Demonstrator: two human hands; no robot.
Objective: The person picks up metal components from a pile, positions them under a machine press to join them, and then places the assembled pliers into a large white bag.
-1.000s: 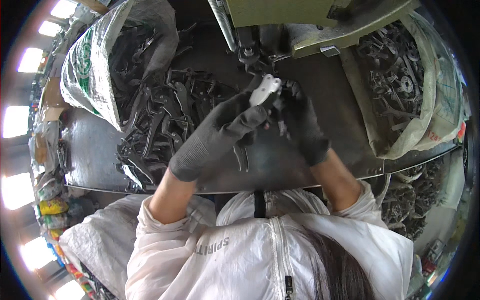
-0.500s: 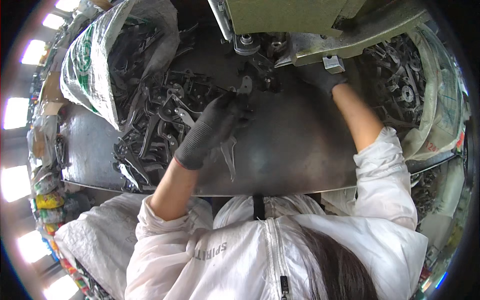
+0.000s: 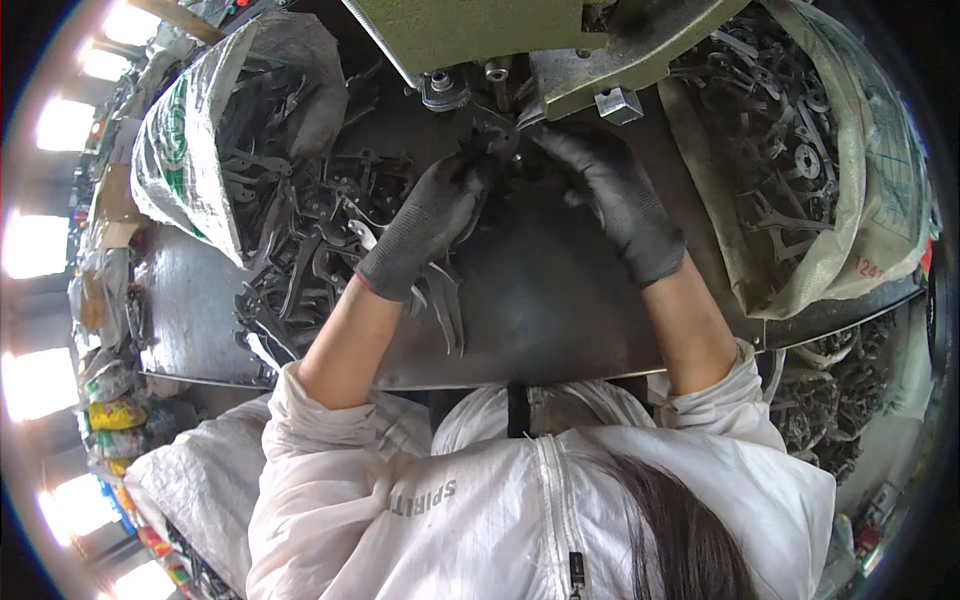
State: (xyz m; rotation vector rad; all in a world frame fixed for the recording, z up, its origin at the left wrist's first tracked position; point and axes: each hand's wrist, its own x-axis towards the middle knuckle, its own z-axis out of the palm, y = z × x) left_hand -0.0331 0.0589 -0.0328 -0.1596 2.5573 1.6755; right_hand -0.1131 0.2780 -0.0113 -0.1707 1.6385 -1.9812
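My left hand [image 3: 435, 215], in a dark grey knit glove, is closed around a flat dark metal part [image 3: 494, 136] just below the machine's tooling. My right hand [image 3: 615, 200], gloved alike, reaches in from the right with its fingers bent toward the same spot. Its fingertips are lost in shadow, and what they grip cannot be made out. Above both hands is the green machine head [image 3: 480, 35] with a metal punch [image 3: 497, 75]. Loose handle-shaped metal parts [image 3: 310, 240] lie heaped beside my left wrist, and a few stick out below it.
On the left an opened white-and-green woven sack [image 3: 190, 150] spills metal parts onto the dark metal table [image 3: 540, 320]. Another sack [image 3: 840, 230], full of metal parts, stands on the right. A small bright metal block [image 3: 618, 106] sits on the machine's arm, close above my right hand.
My right hand has come leftward from beside the machine to the tooling, near my left hand. My left hand has brought the metal part up to the tooling. The view has shifted slightly.
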